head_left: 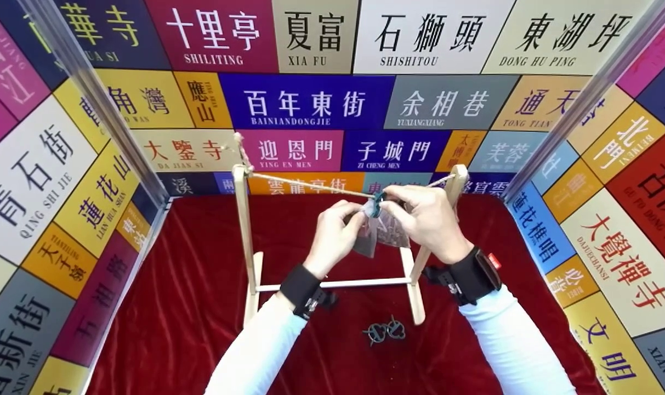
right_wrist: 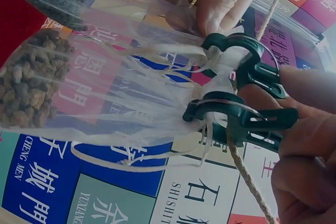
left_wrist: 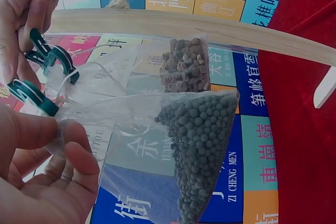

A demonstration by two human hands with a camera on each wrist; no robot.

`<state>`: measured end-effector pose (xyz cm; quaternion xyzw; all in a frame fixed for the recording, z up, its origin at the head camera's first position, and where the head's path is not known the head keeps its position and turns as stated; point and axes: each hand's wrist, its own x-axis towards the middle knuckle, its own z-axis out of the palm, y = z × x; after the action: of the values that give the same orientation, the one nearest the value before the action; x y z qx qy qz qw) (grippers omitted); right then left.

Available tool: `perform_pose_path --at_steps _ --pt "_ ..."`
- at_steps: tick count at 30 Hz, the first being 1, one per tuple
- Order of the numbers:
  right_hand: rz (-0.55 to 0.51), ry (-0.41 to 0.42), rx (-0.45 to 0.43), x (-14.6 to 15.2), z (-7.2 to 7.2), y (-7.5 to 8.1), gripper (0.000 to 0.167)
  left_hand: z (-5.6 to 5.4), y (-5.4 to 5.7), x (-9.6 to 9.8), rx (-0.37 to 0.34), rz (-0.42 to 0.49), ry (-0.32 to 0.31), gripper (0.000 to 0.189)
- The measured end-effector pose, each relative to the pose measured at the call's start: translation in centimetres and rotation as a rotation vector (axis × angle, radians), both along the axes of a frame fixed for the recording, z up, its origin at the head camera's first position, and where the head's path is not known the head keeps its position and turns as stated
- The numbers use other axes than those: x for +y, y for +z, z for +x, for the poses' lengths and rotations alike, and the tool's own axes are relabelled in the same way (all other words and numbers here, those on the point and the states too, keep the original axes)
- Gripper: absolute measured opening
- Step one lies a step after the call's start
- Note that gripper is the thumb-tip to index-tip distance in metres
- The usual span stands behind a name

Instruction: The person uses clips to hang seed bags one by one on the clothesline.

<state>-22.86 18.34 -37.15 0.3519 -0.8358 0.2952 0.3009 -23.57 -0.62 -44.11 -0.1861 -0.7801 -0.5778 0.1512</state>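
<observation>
My left hand (head_left: pixel 335 230) pinches the gathered neck of a sheer drawstring bag of grey-green pellets (left_wrist: pixel 202 135). My right hand (head_left: pixel 433 222) pinches the handles of a dark green spring clip (right_wrist: pixel 260 74), whose jaws sit around that bag's neck at the rope (right_wrist: pixel 247 179). Beside it, a second green clip (right_wrist: pixel 236 116) grips the neck of another sheer bag, filled with brown stones (right_wrist: pixel 31 85); right-hand fingers lie against its handles. Both bags hang below the rope, close together. In the head view, the hands partly hide the clips and bags.
A wooden stand (head_left: pixel 245 230) carries the rope between its two posts, with a white crossbar (head_left: pixel 337 283) low down. Two loose green clips (head_left: pixel 396 328) lie on the red cloth (head_left: pixel 200 307) in front. Sign-printed panels (head_left: pixel 305 101) enclose the back and sides.
</observation>
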Motion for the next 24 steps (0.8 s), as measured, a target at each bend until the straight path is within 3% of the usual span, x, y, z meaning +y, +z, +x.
perform_pose_path --at_steps 8,15,20,24 --pt "0.08 0.03 -0.045 0.3 0.1 0.2 0.029 0.1 -0.2 -0.1 -0.012 -0.016 0.01 0.015" --pt "0.042 0.017 -0.124 0.8 0.9 -0.3 0.041 0.4 -0.7 -0.3 -0.015 -0.034 0.0 0.014" --pt "-0.084 0.052 -0.089 1.5 1.8 -1.0 0.051 0.9 -1.4 -0.5 -0.026 -0.035 -0.026 0.021" --pt "-0.282 0.039 0.016 2.2 3.1 -1.9 0.048 1.6 -1.8 -1.0 0.017 -0.046 -0.014 0.031"
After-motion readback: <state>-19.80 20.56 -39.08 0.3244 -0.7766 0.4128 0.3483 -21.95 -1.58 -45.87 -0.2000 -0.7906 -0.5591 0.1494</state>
